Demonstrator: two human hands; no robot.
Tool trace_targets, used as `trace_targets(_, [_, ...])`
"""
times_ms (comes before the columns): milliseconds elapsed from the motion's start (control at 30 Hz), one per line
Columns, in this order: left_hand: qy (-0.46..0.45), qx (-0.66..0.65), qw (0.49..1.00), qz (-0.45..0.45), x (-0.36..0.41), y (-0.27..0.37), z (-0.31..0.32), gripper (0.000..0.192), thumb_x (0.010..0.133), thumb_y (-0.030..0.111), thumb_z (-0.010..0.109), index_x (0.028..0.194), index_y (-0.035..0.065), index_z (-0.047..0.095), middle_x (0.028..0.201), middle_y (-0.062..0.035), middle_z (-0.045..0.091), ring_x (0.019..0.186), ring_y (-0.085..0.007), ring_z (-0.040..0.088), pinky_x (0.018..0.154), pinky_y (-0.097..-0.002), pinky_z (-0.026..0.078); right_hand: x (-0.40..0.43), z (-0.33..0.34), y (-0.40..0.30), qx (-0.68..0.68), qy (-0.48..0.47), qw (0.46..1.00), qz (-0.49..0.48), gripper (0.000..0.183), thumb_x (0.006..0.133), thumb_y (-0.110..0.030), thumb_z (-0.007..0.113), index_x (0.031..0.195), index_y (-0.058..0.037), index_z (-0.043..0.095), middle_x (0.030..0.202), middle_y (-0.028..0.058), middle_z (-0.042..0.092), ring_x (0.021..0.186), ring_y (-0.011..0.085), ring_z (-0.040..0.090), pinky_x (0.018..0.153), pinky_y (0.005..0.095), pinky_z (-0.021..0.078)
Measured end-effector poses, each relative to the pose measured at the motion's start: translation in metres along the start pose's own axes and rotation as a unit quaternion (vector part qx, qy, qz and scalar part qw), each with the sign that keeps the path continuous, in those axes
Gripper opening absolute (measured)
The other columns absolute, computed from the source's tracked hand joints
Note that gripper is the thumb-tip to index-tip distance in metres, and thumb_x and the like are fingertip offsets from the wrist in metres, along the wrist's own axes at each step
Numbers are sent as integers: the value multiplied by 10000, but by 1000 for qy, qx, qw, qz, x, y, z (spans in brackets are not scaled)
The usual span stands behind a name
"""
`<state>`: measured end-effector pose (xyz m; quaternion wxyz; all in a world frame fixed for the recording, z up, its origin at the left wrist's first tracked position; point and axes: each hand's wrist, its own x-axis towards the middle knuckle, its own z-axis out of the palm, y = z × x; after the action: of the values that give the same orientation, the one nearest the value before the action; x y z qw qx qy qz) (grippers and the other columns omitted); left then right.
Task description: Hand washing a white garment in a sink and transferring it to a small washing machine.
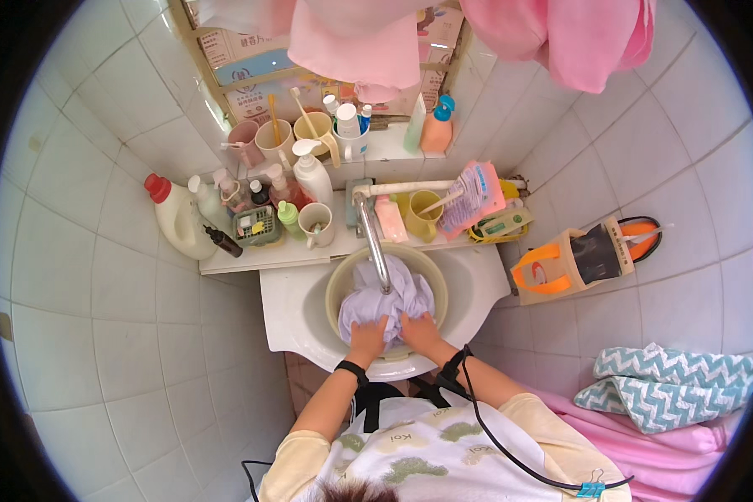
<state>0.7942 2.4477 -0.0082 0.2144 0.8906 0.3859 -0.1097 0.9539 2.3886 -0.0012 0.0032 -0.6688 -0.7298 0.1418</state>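
Note:
A pale lavender cloth [383, 301] lies bunched in a round cream plastic basin [442, 285], which rests in the white ceramic sink [288, 314]. My left hand [369, 336] presses into the near left part of the cloth, its fingers partly hidden in the folds. Close to its right, my right hand [420, 332] grips the near right part, fingers curled into the fabric. The two hands are a short way apart, both at the basin's near side. Over the cloth reaches a chrome faucet spout [376, 251]; no water stream can be made out.
Behind the sink, a shelf [263, 262] holds pump bottles, a detergent jug [179, 216], a white mug [315, 224] and a yellow mug [423, 216]. Pink cloths [357, 44] hang overhead. An orange-handled bag [558, 267] hangs on the right wall, above a patterned towel [678, 383].

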Motion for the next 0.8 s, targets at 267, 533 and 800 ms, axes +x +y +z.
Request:
trace_targets(267, [-85,-35,996,-17,37,-7,6,693,719,259,653,1305,143,300,1077,-145,559,1026,-301,525,848,-531,337,30,28,11,-49,-31,997,51,335,764,-180,530,1037,3,468,689,121,631,641,275,615,725,441,399])
trace_targets(533, [-69,-95,993,-16,60,-22,24,700,738,300,630,1320,133,279,1220,-186,488,1128,-345,465,950,-539,286,64,36,22,-22,-113,991,69,216,775,-123,495,959,-39,572,794,127,656,693,275,635,680,441,440])
trace_targets(800, [-100,-108,987,-68,56,-13,4,711,711,290,648,1304,112,298,1172,-178,513,1118,-360,452,937,-503,292,59,19,29,143,-87,966,198,279,705,-196,611,960,-90,569,948,129,615,873,287,595,743,410,437])
